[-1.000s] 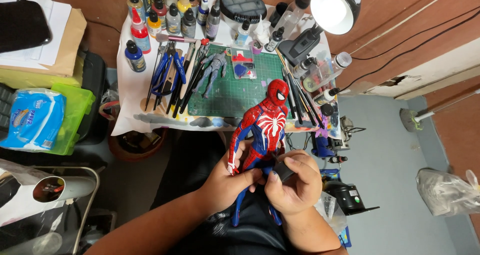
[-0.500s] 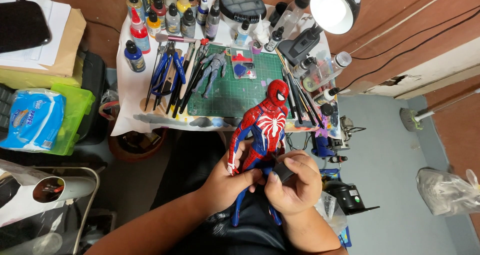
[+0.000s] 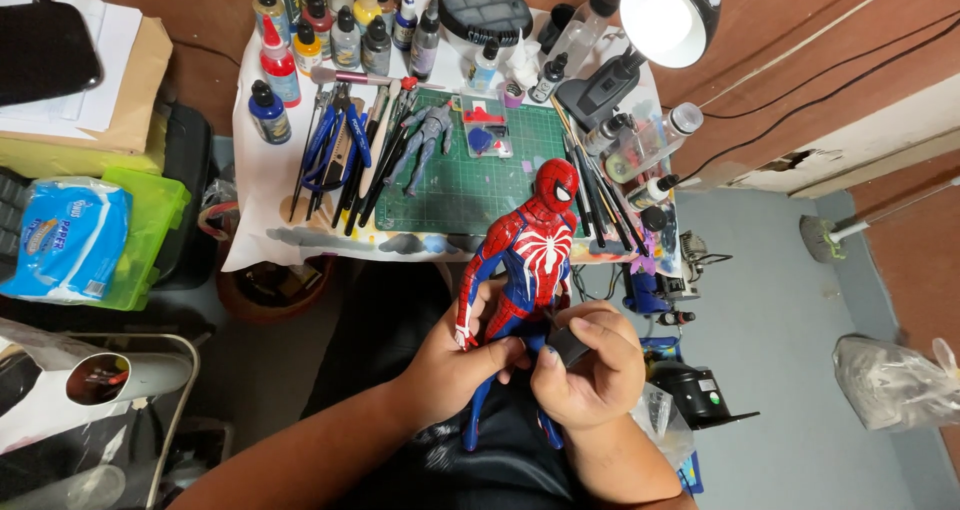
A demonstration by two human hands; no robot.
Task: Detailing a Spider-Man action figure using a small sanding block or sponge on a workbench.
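A small table [image 3: 262, 210] under a white cover stands ahead of the person, with a green cutting mat [image 3: 455, 185] on it. Along the far edge stand paint bottles [image 3: 335, 25]; left of the mat lie pliers and brushes [image 3: 345, 155]; on the mat lies a grey figure [image 3: 425, 140]. A lit lamp [image 3: 668, 12] hangs over the right corner. To the left, beside the table, a blue pack [image 3: 62, 240] sits in a green bin [image 3: 150, 232].

The red-and-blue figure [image 3: 530, 255] is held upright over the person's lap, just this side of the table's near edge, head toward the mat and legs running down between the two hands. The left hand [image 3: 455, 365] is closed around its hip and thigh from the left, thumb across the front, and the figure's own right arm hangs down to touch that hand. The right hand [image 3: 590, 365] sits just right of the figure, touching its waist or upper leg, fingers curled tight on a small dark tool [image 3: 567, 345] whose tip meets the figure near the hip. The figure's lower legs show below the hands, one foot [image 3: 551, 433] beside the right wrist.
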